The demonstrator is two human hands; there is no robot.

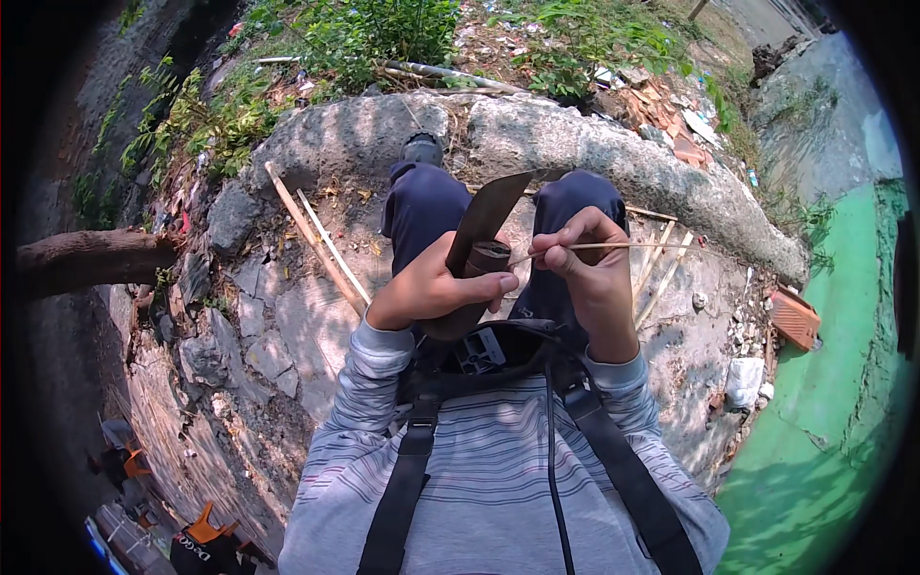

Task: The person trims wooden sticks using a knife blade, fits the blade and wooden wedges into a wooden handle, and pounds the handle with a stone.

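left hand (pixel 431 289) gripping a dark broad blade (pixel 487 208) and a brown cylinder (pixel 489 258) — right hand (pixel 592 280) pinching a thin stick (pixel 656 246), its tip near the cylinder.

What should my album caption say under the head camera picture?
Left hand holding a broad dark metal blade, right hand pinching a thin pale tan stick.

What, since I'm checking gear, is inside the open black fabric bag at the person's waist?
A boxy pale-grey object shows inside the bag. What lies beneath it or deeper is hidden by the object and shadow.
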